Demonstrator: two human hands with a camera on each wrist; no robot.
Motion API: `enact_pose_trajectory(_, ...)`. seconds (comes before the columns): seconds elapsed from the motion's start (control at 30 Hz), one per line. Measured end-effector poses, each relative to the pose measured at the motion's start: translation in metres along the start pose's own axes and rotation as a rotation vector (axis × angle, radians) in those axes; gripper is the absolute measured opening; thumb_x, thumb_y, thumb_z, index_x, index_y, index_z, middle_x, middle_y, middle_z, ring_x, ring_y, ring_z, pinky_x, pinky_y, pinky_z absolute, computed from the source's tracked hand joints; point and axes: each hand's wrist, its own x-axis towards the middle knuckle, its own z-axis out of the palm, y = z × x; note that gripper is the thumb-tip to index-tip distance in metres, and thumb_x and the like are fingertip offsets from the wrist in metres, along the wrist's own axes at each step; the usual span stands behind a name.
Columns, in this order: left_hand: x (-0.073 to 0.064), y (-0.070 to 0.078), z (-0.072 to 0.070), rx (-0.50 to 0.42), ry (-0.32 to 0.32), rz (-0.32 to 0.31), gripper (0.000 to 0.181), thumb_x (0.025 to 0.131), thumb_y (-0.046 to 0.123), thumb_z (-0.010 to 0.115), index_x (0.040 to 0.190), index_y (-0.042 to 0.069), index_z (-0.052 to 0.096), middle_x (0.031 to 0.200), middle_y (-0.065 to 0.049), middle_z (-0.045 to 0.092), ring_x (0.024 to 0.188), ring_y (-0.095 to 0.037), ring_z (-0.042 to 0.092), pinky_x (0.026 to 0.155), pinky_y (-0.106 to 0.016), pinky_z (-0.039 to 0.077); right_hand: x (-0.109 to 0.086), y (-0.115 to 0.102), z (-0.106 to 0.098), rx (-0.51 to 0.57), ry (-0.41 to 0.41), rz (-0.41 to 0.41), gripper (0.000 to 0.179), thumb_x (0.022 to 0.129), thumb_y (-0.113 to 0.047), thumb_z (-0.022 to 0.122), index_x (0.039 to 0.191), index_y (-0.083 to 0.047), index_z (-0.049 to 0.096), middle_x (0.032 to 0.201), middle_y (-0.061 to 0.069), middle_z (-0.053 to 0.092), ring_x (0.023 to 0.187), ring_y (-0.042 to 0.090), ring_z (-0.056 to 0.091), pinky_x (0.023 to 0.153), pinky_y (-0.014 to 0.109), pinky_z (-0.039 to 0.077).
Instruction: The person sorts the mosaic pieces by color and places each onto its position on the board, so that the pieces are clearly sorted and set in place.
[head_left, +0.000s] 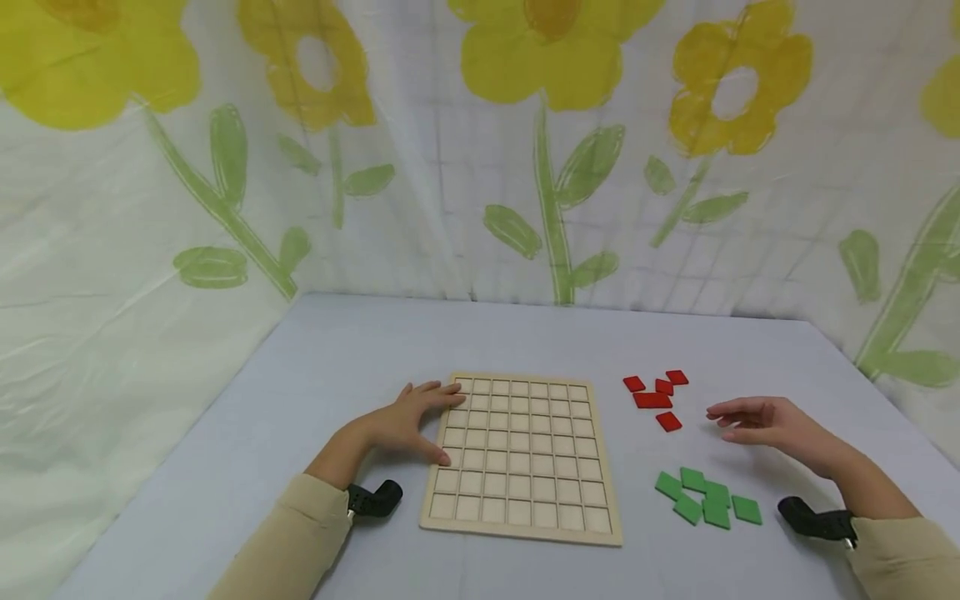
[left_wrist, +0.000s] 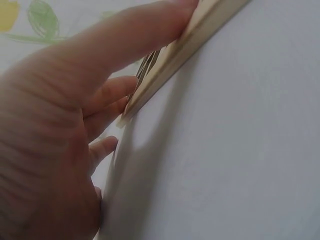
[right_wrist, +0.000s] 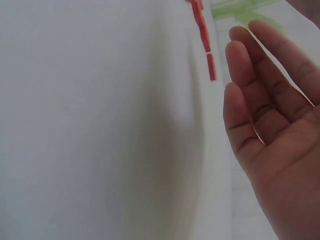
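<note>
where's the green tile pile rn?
In the head view the green tiles lie on the table, right of the wooden grid board, nearer the person than the red tiles, and just inside the right hand.

From my remote seat I count one wooden grid board [head_left: 522,457] on the one counter [head_left: 525,342]. Its grid runs seven squares across and eight rows deep, so fifty-six cells. To its right I count five red tiles [head_left: 654,397] in one loose cluster; two of them touch, so the join is hard to read. Nearer me, I make out six green tiles [head_left: 708,498] in one overlapping pile, though the overlap leaves that number a little unsure. Two hands are in view: one left hand [head_left: 408,421], one right hand [head_left: 757,419]. Two black wrist mounts [head_left: 373,499] show, one per arm.
</note>
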Motion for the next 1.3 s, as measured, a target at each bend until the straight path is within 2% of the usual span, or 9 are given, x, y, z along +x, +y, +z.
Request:
enact_pose_trajectory(0.13, 0.0, 0.001, -0.001, -0.007, 0.007, 0.006, 0.09, 0.066, 0.046, 0.08, 0.143, 0.022, 0.038, 0.155, 0.004, 0.024, 0.145, -0.03, 0.007, 0.116, -0.054, -0.007, 0.015, -0.002, 0.0, 0.0, -0.046, -0.024, 0.039, 0.089, -0.016, 0.062, 0.123, 0.002, 0.057, 0.113, -0.008, 0.066, 0.095, -0.003, 0.058, 0.077, 0.017, 0.051)
enact_pose_trajectory(0.27, -0.001, 0.002, -0.001, -0.004, -0.008, 0.002, 0.09, 0.067, 0.046, 0.079, 0.143, 0.022, 0.037, 0.155, 0.004, 0.023, 0.146, -0.029, 0.006, 0.116, -0.053, -0.008, 0.028, -0.005, 0.002, -0.002, -0.099, -0.012, 0.038, 0.088, -0.018, 0.063, 0.121, 0.0, 0.059, 0.114, 0.004, 0.066, 0.094, -0.003, 0.058, 0.077, 0.019, 0.051)
enact_pose_trajectory(0.37, -0.001, 0.001, -0.001, 0.0, 0.0, 0.003, 0.091, 0.067, 0.046, 0.079, 0.144, 0.022, 0.037, 0.155, 0.003, 0.023, 0.146, -0.029, 0.006, 0.116, -0.053, -0.007, 0.037, -0.009, 0.005, 0.002, -0.13, -0.003, 0.039, 0.088, -0.019, 0.063, 0.121, 0.002, 0.059, 0.118, 0.016, 0.063, 0.094, -0.005, 0.058, 0.077, 0.019, 0.052)
enact_pose_trajectory(0.47, -0.001, -0.001, 0.0, -0.003, 0.015, 0.004, 0.091, 0.066, 0.047, 0.079, 0.143, 0.023, 0.038, 0.155, 0.003, 0.024, 0.145, -0.029, 0.007, 0.116, -0.053, -0.007, 0.045, -0.012, 0.008, -0.019, -0.151, 0.012, 0.041, 0.086, -0.02, 0.065, 0.121, 0.001, 0.059, 0.121, 0.021, 0.06, 0.095, -0.009, 0.057, 0.079, 0.017, 0.051)
enact_pose_trajectory(0.57, -0.001, -0.004, 0.002, -0.005, 0.013, 0.013, 0.091, 0.066, 0.047, 0.079, 0.143, 0.023, 0.038, 0.155, 0.003, 0.024, 0.145, -0.029, 0.006, 0.115, -0.055, -0.008, 0.049, -0.014, 0.012, -0.055, -0.158, 0.025, 0.041, 0.085, -0.021, 0.067, 0.12, -0.001, 0.06, 0.121, 0.02, 0.061, 0.097, -0.003, 0.058, 0.08, 0.015, 0.05)
enact_pose_trajectory(0.73, -0.001, -0.003, 0.002, -0.015, 0.01, 0.029, 0.09, 0.067, 0.046, 0.079, 0.143, 0.021, 0.038, 0.155, 0.001, 0.024, 0.145, -0.03, 0.006, 0.115, -0.055, -0.007, 0.05, -0.015, 0.017, -0.1, -0.136, 0.03, 0.039, 0.082, -0.022, 0.07, 0.116, -0.003, 0.063, 0.117, 0.016, 0.063, 0.098, 0.016, 0.058, 0.078, 0.015, 0.05)
enact_pose_trajectory(1.0, 0.001, 0.0, 0.001, 0.003, 0.01, 0.026, 0.09, 0.068, 0.047, 0.078, 0.143, 0.02, 0.038, 0.155, -0.002, 0.024, 0.145, -0.031, 0.008, 0.115, -0.056, -0.006, 0.054, -0.013, 0.017, -0.15, -0.133, -0.034, 0.035, 0.079, -0.019, 0.073, 0.109, -0.002, 0.065, 0.103, 0.01, 0.063, 0.082, 0.004, 0.053, 0.073, 0.015, 0.05)
enact_pose_trajectory(1.3, 0.0, 0.003, 0.001, 0.017, 0.001, 0.013, 0.09, 0.067, 0.047, 0.079, 0.143, 0.019, 0.038, 0.155, -0.002, 0.025, 0.145, -0.031, 0.009, 0.115, -0.058, -0.005, 0.055, -0.016, 0.019, -0.146, -0.127, -0.027, 0.031, 0.078, -0.019, 0.074, 0.102, 0.0, 0.066, 0.091, 0.004, 0.064, 0.077, 0.007, 0.055, 0.069, 0.017, 0.051)
